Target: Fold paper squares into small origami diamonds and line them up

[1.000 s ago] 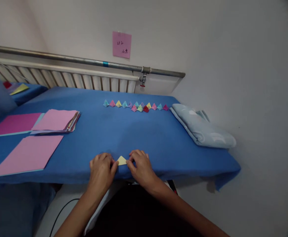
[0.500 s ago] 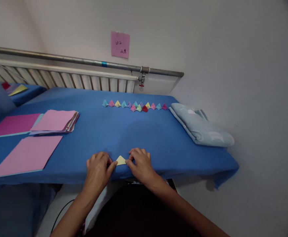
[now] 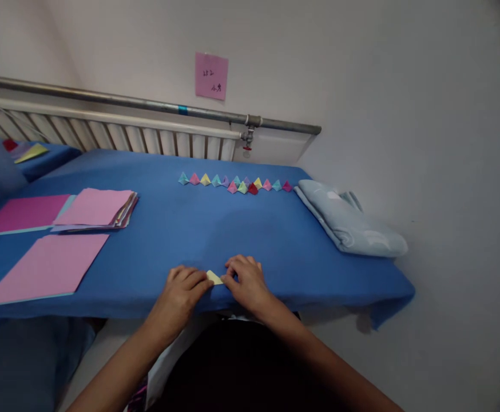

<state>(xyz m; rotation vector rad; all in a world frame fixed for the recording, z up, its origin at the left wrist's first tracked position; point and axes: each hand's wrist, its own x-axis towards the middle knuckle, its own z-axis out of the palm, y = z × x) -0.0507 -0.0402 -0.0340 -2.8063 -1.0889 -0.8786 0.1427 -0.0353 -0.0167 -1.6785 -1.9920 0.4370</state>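
A small folded yellow paper piece [image 3: 214,277] lies near the front edge of the blue-covered bed [image 3: 215,229]. My left hand [image 3: 183,290] presses on its left side with fingers curled over it. My right hand [image 3: 245,280] pinches its right corner. Most of the paper is covered by my fingers. Far back on the bed stands a row of several small folded paper shapes [image 3: 235,183] in pink, yellow, blue, green and red.
Pink paper sheets [image 3: 46,266] lie at the front left, with a magenta sheet [image 3: 20,213] and a stack of coloured sheets [image 3: 98,209] behind. A folded light-blue cloth [image 3: 353,220] rests at the right. A radiator [image 3: 116,137] and pipe run along the wall, with a pink note [image 3: 211,76] above.
My left hand has slid right over the yellow piece, so less of it shows. The paper now looks flatter and narrower. My right hand has stayed in place.
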